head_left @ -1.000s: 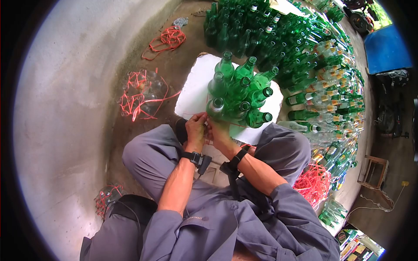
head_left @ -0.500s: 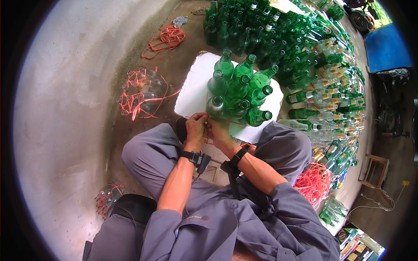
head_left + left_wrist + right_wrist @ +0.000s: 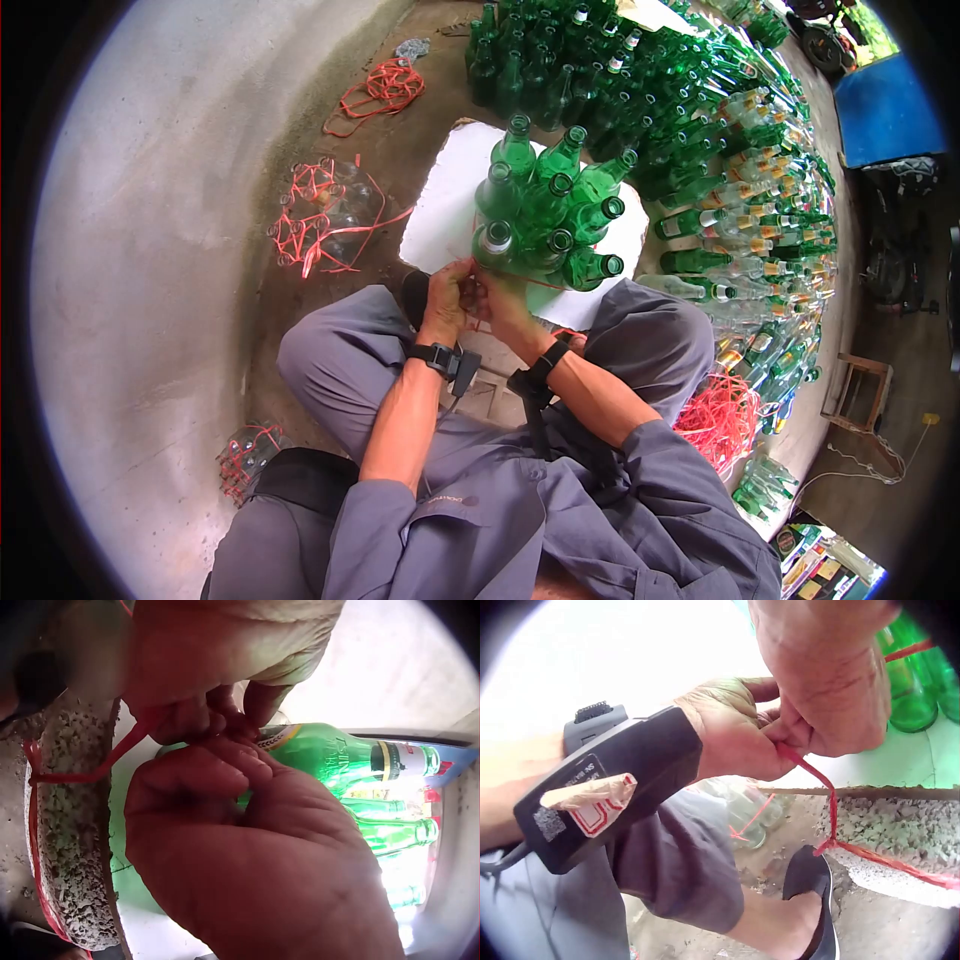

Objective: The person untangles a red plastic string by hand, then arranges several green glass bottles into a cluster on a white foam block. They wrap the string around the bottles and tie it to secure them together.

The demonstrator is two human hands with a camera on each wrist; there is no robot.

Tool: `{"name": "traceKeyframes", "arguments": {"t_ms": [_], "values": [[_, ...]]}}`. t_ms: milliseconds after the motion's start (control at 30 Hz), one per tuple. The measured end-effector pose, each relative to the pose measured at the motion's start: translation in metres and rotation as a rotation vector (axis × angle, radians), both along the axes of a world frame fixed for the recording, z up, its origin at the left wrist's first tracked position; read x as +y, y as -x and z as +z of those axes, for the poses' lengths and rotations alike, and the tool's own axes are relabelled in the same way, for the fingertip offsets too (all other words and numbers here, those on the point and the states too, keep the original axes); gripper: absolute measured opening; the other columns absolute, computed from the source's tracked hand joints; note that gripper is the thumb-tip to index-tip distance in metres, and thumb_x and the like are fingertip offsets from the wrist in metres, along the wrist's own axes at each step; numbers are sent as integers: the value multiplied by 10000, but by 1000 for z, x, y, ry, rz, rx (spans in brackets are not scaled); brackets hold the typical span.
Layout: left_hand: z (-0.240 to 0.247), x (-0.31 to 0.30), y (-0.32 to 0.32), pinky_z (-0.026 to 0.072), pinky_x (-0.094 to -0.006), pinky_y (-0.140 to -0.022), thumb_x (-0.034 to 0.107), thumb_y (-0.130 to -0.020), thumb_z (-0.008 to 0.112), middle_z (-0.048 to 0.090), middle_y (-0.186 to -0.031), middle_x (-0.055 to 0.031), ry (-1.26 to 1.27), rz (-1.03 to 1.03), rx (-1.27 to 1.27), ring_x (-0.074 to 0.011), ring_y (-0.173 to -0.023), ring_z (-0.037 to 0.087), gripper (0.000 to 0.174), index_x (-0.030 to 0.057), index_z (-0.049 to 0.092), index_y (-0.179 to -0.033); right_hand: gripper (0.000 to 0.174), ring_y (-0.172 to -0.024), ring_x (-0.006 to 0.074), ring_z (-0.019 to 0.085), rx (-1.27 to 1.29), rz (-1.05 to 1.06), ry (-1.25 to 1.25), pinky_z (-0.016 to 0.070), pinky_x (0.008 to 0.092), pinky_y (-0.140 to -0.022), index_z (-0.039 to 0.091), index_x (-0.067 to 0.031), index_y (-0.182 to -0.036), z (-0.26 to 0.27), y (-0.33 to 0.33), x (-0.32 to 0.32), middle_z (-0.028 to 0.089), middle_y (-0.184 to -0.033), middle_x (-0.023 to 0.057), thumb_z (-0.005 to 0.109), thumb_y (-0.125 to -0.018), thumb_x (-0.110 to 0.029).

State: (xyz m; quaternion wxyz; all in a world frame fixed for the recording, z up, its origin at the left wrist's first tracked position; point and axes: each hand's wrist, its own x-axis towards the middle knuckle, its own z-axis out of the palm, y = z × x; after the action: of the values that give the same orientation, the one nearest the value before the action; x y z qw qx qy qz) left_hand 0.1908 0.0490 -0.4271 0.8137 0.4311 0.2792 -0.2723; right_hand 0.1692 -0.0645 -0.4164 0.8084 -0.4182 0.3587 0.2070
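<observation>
A bundle of green glass bottles (image 3: 545, 215) stands upright on a white slab (image 3: 435, 215), with a red strip running low around it. My hands meet at the bundle's near side. My left hand (image 3: 446, 300) curls its fingers and pinches the red plastic strip (image 3: 825, 784), whose tail hangs over the slab's edge in the right wrist view. Beside it, my right hand (image 3: 506, 312) has its fingertips bent in on the same strip; in the left wrist view the right hand (image 3: 262, 855) shows curled below the left hand (image 3: 232, 645). The pinched spot itself is hidden between the fingers.
Many green and clear bottles (image 3: 700, 180) crowd the floor at the right. Clear bottles tied with red strip (image 3: 325, 215) stand left. A heap of red strips (image 3: 720, 420) lies by the right knee. A red coil (image 3: 385, 90) lies near the wall.
My left hand has shifted slightly to the left and toward the body, its wrist turning a little. The right hand and the bottles stay nearly where they were.
</observation>
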Motion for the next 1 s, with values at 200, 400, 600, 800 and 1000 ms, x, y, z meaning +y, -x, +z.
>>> {"name": "traceKeyframes", "arguments": {"t_ms": [200,400,600,800,1000], "values": [[-10,0,0,460,-291,-424,315,-964,581,625,-698,-43,-2,2,8,-157,-499,573,238,91,655,-934,95,-470,35,461,-33,-35,-6,379,190,-419,618,-151,-886,5,3,1,533,-658,-67,640,-950,-218],[-13,1,0,433,-287,-421,308,-966,575,606,-695,-31,-63,8,-27,-158,-511,564,247,73,652,-966,116,-477,61,466,-33,-109,102,392,216,-425,612,-114,-925,11,4,9,527,-673,-43,654,-936,-221],[-11,-5,2,310,-236,-426,287,-910,703,543,-648,42,-201,94,-107,-67,-490,458,221,71,727,-870,171,-489,73,497,-208,-76,300,409,237,-433,631,-83,-972,13,1,13,556,-677,-17,711,-904,-218],[-18,-3,2,323,-236,-426,276,-906,723,544,-641,47,-230,59,-113,-61,-493,467,224,53,734,-888,144,-495,91,522,-245,-146,404,390,257,-426,647,-54,-831,10,-1,19,580,-633,5,690,-894,-177],[3,-5,3,375,-198,-457,238,-951,677,600,-680,51,-154,55,-89,-53,-524,519,176,66,708,-932,133,-522,94,569,-213,-36,376,404,271,-425,667,-30,-822,9,-3,10,622,-656,27,656,-893,-142]]}}
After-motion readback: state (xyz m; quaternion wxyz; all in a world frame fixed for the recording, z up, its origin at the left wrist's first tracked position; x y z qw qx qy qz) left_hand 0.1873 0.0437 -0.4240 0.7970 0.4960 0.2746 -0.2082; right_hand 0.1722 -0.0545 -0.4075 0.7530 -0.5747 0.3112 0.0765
